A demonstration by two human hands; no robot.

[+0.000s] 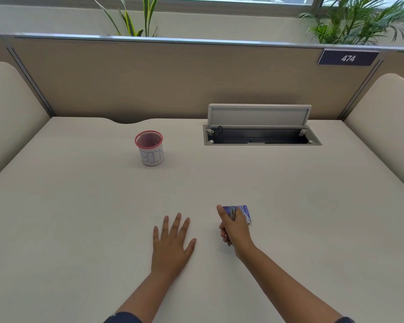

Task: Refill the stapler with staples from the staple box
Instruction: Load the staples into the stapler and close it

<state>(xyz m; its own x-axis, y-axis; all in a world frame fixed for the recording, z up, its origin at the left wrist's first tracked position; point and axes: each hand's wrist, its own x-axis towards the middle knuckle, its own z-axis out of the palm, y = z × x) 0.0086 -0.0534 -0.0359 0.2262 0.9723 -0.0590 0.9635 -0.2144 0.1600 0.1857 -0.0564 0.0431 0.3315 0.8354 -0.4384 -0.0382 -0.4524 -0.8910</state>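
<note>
The right hand [234, 229] was closed around the stapler [231, 213], just beside the box [245, 213] on the desk [79, 206]. The left hand [172, 241] lay flat, released. Opened one-handed, the stapler could be dropped.

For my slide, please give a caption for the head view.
Right hand grips the stapler beside the staple box; left hand lies flat on the desk.

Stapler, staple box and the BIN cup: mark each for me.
stapler [231, 213], head view, purple top by the thumb.
staple box [245, 212], head view, blue lid.
BIN cup [151, 157], head view, paper label.
</note>
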